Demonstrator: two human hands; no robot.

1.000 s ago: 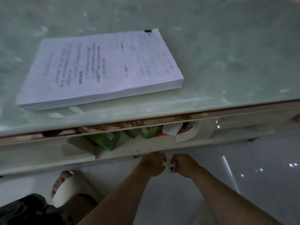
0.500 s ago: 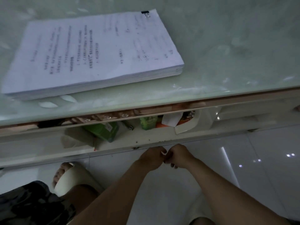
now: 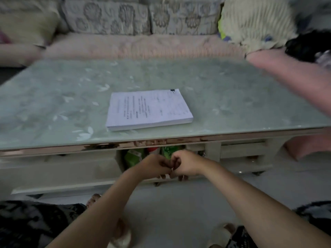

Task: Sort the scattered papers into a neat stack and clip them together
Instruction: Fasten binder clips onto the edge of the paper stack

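Observation:
A thick, squared-up stack of printed papers (image 3: 148, 109) lies on the pale green glass table (image 3: 53, 97). A small black binder clip (image 3: 172, 90) grips its far right corner. My left hand (image 3: 154, 164) and my right hand (image 3: 185, 164) are below the table's front edge, fists closed and knuckles touching each other. Something tiny and pale shows between the fingertips, but I cannot make out what it is.
Under the tabletop an open shelf (image 3: 143, 156) holds green packets. A sofa (image 3: 143, 45) with patterned cushions stands behind the table, and a pink cushion (image 3: 293, 77) overlaps the table's right end. My knees and slippered feet are on the pale floor below.
The view has tilted up and pulled back, so the whole table and sofa now show. My two hands have come closer until they touch. The paper stack has not moved.

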